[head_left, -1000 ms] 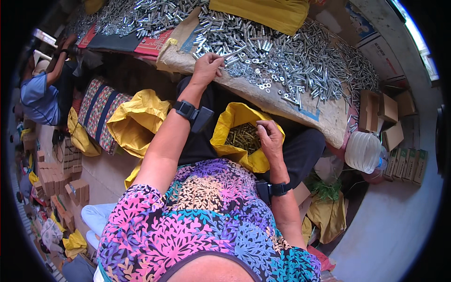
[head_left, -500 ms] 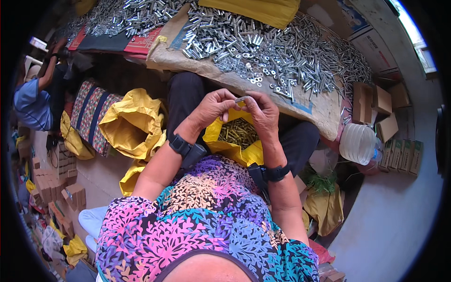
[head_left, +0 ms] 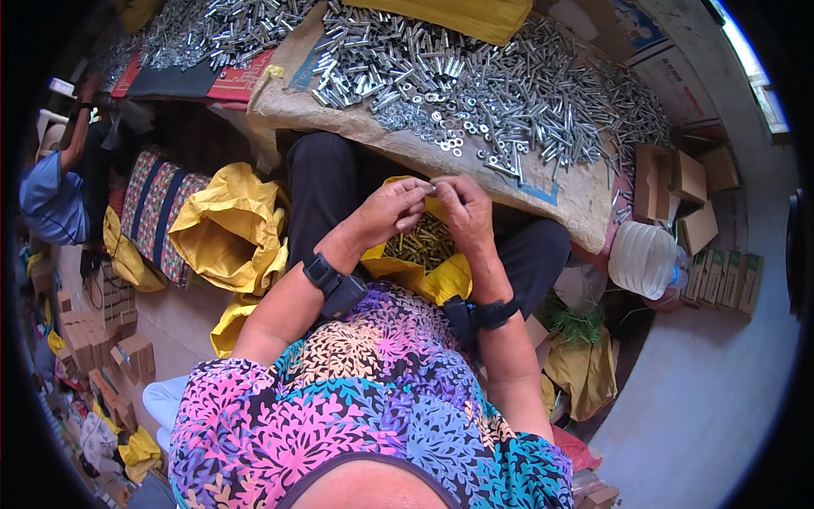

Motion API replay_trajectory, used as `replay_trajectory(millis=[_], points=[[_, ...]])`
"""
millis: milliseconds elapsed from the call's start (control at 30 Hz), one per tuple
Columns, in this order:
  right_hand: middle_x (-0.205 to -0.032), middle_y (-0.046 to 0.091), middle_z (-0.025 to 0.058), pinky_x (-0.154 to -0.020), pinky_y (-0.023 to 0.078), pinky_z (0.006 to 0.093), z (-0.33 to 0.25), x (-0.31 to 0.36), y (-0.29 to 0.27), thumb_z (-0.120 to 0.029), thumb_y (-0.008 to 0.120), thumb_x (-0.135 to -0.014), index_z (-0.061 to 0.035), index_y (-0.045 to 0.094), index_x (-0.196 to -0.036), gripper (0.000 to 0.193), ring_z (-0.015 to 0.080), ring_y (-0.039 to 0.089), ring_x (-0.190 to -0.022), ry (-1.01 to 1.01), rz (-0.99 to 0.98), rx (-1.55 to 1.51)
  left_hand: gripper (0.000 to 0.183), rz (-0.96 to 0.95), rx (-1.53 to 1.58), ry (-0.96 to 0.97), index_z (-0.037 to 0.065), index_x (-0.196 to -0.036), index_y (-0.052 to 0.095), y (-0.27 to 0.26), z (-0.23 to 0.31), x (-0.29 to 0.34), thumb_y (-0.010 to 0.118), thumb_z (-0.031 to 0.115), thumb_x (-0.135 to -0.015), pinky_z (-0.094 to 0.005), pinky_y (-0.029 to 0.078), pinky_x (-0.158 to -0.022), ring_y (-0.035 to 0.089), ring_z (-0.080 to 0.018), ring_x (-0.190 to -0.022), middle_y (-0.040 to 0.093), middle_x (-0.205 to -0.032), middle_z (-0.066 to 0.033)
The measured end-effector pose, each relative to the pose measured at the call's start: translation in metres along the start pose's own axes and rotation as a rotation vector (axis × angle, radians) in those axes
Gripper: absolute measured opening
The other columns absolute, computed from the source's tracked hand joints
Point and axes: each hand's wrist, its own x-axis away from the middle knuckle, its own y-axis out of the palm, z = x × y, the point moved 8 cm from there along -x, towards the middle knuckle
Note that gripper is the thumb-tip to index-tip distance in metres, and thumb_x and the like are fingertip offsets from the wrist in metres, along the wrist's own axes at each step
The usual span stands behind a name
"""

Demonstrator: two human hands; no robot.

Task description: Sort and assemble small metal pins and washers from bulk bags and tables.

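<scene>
My left hand (head_left: 392, 207) and my right hand (head_left: 467, 209) meet above an open yellow sack (head_left: 449, 280) between my knees. Both are closed in a pinch on a small grey metal piece (head_left: 432, 190), mostly covered by the fingertips; its exact kind cannot be made out. Below them, the sack holds a heap of brass-coloured metal pieces (head_left: 421, 241). Just beyond the hands, loose silver washers (head_left: 445, 136) lie near the edge of the covered table (head_left: 356, 127). Behind and around those spreads a large pile of silver bolt-like metal pieces (head_left: 509, 93).
Another open yellow sack (head_left: 229, 216) stands to the left, beside a patterned bag (head_left: 161, 204). A person in a blue shirt (head_left: 52, 199) sits at far left. To the right are a clear plastic jug (head_left: 636, 253), open cardboard boxes (head_left: 674, 182) and several small upright boxes (head_left: 725, 282).
The grey piece shows less between my fingertips than before. Both hands stay together in a pinch, and the whole view has shifted slightly.
</scene>
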Motion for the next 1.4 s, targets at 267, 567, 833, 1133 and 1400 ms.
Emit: replay_trajectory(millis=[267, 567, 833, 1133, 1400], points=[[-0.082, 0.061, 0.0104, -0.061, 0.048, 0.0389, 0.021, -0.044, -0.023, -0.018, 0.067, -0.082, -0.0087, 0.068, -0.089, 0.013, 0.0309, 0.062, -0.073, -0.061, 0.096, 0.661, 0.018, 0.177, 0.201, 0.006, 0.004, -0.105, 0.055, -0.018, -0.002, -0.010, 0.046, 0.019, -0.098, -0.0175, 0.031, -0.043, 0.041, -0.0063, -0.050, 0.048, -0.072, 0.0008], [-0.082, 0.061, 0.0102, -0.061, 0.048, 0.0404, 0.010, -0.043, -0.021, -0.015, 0.065, -0.081, -0.0076, 0.065, -0.083, 0.008, 0.0332, 0.060, -0.071, -0.162, 0.108, 0.643, 0.017, 0.224, 0.220, 0.024, 0.005, -0.103, 0.055, -0.022, -0.006, -0.010, 0.049, 0.020, -0.098, -0.0160, 0.027, -0.038, 0.037, -0.0036, -0.046, 0.046, -0.070, 0.0021], [-0.074, 0.058, 0.0092, -0.056, 0.045, 0.0294, -0.009, -0.013, 0.005, 0.001, 0.067, -0.077, -0.0035, 0.065, -0.088, 0.012, 0.0200, 0.057, -0.063, -0.160, 0.002, 0.235, 0.012, 0.226, 0.228, 0.055, 0.008, -0.101, 0.052, -0.023, -0.007, -0.007, 0.050, 0.020, -0.097, -0.0155, 0.025, -0.038, 0.036, -0.0023, -0.045, 0.041, -0.066, 0.0043], [-0.077, 0.061, 0.0100, -0.059, 0.047, 0.0296, -0.014, -0.012, 0.013, 0.000, 0.066, -0.080, -0.0022, 0.066, -0.091, 0.012, 0.0215, 0.059, -0.066, -0.177, 0.027, 0.188, 0.011, 0.227, 0.183, 0.067, 0.009, -0.101, 0.052, -0.026, -0.006, -0.008, 0.051, 0.020, -0.097, -0.0157, 0.026, -0.038, 0.037, -0.0022, -0.044, 0.042, -0.066, 0.0052], [-0.078, 0.061, 0.0068, -0.061, 0.044, 0.0261, 0.032, -0.016, 0.020, -0.006, 0.067, -0.083, -0.0023, 0.067, -0.090, 0.008, 0.0146, 0.058, -0.068, 0.123, -0.003, -0.159, 0.012, 0.228, 0.163, 0.047, 0.009, -0.100, 0.053, -0.028, -0.007, -0.009, 0.050, 0.021, -0.097, -0.0157, 0.026, -0.038, 0.036, -0.0021, -0.044, 0.042, -0.065, 0.0053]])
